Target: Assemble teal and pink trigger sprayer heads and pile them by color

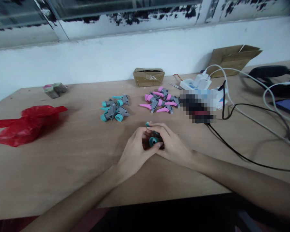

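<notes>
Both of my hands meet at the middle of the wooden table [62, 154], wrapped round one grey and teal spray trigger head [154, 140]. My left hand [135, 151] curls over its left side. From the right, my right hand [170, 143] closes its fingers over the top; a teal tip shows above them. Behind my hands lies a pile of several teal and grey trigger heads [114, 109]. To its right is a pile of several pink and grey trigger heads [160, 103].
A red plastic bag [26, 124] lies at the left. At the back stand a small taped cardboard box [148, 76], a small block [54, 89] and an open carton [234, 58]. A power strip [195, 84], white and black cables [244, 112] and a phone [288, 106] fill the right.
</notes>
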Available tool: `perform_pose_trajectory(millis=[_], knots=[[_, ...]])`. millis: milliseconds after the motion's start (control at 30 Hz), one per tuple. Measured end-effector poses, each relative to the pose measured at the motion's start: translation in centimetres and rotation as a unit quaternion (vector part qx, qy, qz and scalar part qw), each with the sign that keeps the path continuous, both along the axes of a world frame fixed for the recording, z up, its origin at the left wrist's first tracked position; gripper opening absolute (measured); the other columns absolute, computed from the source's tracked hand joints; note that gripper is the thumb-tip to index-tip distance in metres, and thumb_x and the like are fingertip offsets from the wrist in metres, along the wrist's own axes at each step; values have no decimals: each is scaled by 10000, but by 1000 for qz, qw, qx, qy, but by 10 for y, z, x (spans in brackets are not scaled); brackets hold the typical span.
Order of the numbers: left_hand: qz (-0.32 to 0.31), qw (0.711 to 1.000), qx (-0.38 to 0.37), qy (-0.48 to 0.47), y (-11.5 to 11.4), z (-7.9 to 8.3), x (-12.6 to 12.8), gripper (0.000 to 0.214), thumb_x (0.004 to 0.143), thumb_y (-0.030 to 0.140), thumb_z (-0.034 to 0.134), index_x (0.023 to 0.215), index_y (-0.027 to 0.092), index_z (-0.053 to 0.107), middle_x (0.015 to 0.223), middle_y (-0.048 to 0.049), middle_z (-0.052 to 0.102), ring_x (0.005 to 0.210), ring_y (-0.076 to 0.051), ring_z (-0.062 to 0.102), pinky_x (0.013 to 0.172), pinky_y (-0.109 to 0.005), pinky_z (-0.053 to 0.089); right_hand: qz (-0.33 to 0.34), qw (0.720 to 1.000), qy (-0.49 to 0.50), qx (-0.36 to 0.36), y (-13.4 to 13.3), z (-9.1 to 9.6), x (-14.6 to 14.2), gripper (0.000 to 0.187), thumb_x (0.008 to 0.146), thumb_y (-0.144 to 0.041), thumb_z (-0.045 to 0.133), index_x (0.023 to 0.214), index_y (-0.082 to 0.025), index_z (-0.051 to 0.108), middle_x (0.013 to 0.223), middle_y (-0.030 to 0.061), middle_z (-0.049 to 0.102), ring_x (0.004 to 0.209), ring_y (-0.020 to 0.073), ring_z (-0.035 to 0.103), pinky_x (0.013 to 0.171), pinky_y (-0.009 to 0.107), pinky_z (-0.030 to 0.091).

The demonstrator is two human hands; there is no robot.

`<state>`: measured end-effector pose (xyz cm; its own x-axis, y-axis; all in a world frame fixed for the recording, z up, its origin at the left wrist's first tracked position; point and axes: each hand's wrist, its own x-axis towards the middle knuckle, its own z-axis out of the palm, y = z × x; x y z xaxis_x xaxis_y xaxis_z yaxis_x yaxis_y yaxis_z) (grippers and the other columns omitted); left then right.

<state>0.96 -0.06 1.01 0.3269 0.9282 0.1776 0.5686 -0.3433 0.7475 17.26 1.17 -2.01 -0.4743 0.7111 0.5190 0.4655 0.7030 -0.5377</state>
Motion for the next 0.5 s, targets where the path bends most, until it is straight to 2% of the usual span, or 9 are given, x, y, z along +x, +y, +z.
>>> perform_pose_trajectory(millis=[67,133,200,267,333,400,500], knots=[[-21,1000,-14,6,1,-1,1,210,821,294,586,1000,199,529,903,-22,649,798,-159,626,722,-290,506,14,1000,19,14,0,-1,-2,577,790,-206,582,1301,-200,313,1316,143,414,1252,224,416,984,436,437],[-24,1000,-7,16,3,0,-2,181,821,297,579,977,205,576,905,-21,667,809,-167,633,744,-295,505,21,999,36,31,0,1,-3,693,758,-315,651,1329,-203,275,1352,150,386,1289,236,365,1027,452,391],[5,1000,14,19,6,7,-10,205,808,349,593,965,217,610,933,-17,679,838,-175,639,769,-297,503,10,998,51,44,1,5,-1,822,692,-438,703,1343,-202,259,1373,151,373,1312,249,327,1060,463,345],[61,997,42,5,13,17,-24,251,798,394,602,974,216,620,930,-14,686,844,-173,643,777,-289,504,-17,997,63,49,3,9,3,862,660,-505,707,1338,-203,268,1367,144,388,1308,252,333,1071,464,326],[114,991,68,4,24,29,-41,313,810,415,579,1041,205,603,914,-21,684,786,-166,646,734,-289,513,-51,995,68,43,6,11,7,802,691,-518,677,1320,-206,292,1342,134,415,1282,248,370,1061,463,336],[168,978,116,47,40,38,-59,318,803,408,586,1036,193,614,957,-29,681,833,-179,644,736,-288,510,-80,995,56,23,9,9,10,691,745,-517,624,1288,-202,336,1305,128,446,1247,245,411,1039,456,362],[215,965,131,72,68,39,-85,330,802,414,572,1020,170,620,926,-52,690,817,-200,646,724,-307,510,-106,994,16,-12,12,3,11,527,805,-522,543,1192,-179,441,1217,127,501,1187,248,464,1003,444,396]])
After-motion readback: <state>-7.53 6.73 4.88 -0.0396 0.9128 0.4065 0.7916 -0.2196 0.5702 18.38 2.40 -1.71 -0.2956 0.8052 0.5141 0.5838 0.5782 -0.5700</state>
